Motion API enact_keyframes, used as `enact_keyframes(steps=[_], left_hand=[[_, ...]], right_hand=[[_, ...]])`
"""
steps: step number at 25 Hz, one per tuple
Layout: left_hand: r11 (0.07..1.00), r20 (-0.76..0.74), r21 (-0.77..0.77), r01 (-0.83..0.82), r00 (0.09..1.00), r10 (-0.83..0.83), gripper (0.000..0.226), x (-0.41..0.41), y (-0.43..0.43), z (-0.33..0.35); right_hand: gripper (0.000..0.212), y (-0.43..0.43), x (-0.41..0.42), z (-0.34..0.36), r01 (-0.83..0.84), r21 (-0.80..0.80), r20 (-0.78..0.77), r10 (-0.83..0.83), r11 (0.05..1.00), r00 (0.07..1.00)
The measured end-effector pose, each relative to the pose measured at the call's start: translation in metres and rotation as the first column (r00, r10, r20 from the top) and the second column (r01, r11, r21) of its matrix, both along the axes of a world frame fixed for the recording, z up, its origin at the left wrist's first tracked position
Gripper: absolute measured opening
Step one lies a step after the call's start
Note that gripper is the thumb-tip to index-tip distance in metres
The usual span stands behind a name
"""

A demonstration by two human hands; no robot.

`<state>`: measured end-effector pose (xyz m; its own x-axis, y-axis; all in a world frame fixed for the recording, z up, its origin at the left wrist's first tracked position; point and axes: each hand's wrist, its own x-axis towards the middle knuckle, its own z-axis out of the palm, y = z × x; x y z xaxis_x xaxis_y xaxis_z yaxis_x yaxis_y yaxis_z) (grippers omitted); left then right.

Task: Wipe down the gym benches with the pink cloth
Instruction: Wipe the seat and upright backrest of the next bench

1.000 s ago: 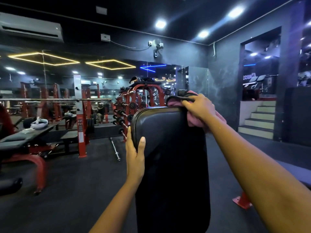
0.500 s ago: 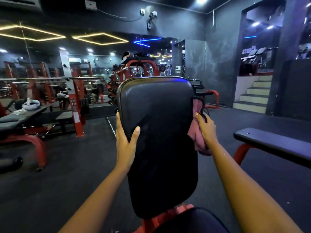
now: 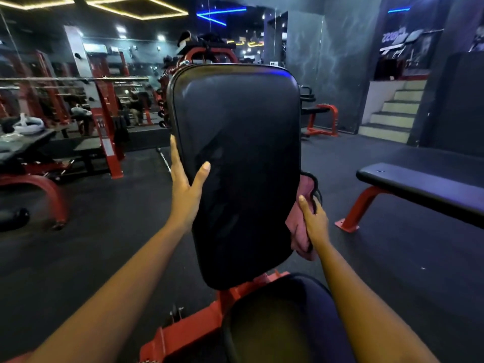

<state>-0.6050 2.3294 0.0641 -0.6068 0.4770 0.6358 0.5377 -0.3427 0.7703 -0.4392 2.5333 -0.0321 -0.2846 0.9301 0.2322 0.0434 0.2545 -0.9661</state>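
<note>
Backrest pad (image 3: 243,158) glossy smooth vinyl; pink cloth (image 3: 298,231) soft matt fabric

Pale steps (image 3: 392,111) far right, red dumbbell rack (image 3: 195,52) — silver barbell (image 3: 73,79) left
</note>
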Motion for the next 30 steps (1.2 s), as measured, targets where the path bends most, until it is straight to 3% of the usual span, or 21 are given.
enact_keyframes(steps=[4, 8, 13, 16, 25, 30], left_hand=[[0.995, 0.068, -0.087, 0.047, 0.997, -0.041, 0.078, 0.014, -0.011, -0.062], [0.994, 0.118, -0.098, 0.039, 0.993, -0.028, 0.079, 0.019, -0.011, -0.085], [0.998, 0.109, -0.060, 0.027, 0.994, -0.020, 0.077, 0.016, -0.008, -0.089], [0.999, 0.109, -0.050, 0.017, 0.994, -0.011, 0.076, 0.016, -0.006, -0.089], [0.996, 0.126, -0.091, 0.020, 0.992, -0.008, 0.079, 0.025, -0.011, -0.080], [0.990, 0.129, -0.097, 0.100, 0.988, -0.087, 0.077, 0.019, -0.023, -0.077]], right_hand=[[0.056, -0.018, 0.005, -0.041, 0.023, -0.180, 0.016, -0.020, 0.983, 1.000], [0.064, -0.039, 0.002, -0.073, 0.003, -0.383, -0.080, -0.037, 0.924, 0.996], [0.052, -0.061, 0.000, -0.071, 0.030, -0.463, -0.115, -0.094, 0.886, 0.989], [0.058, -0.095, -0.007, -0.080, 0.169, -0.497, 0.001, -0.194, 0.851, 0.981], [0.062, -0.188, -0.044, -0.092, 0.113, -0.482, -0.074, -0.169, 0.869, 0.983], [0.052, -0.239, -0.038, -0.095, 0.086, -0.160, -0.226, -0.121, 0.983, 0.967]])
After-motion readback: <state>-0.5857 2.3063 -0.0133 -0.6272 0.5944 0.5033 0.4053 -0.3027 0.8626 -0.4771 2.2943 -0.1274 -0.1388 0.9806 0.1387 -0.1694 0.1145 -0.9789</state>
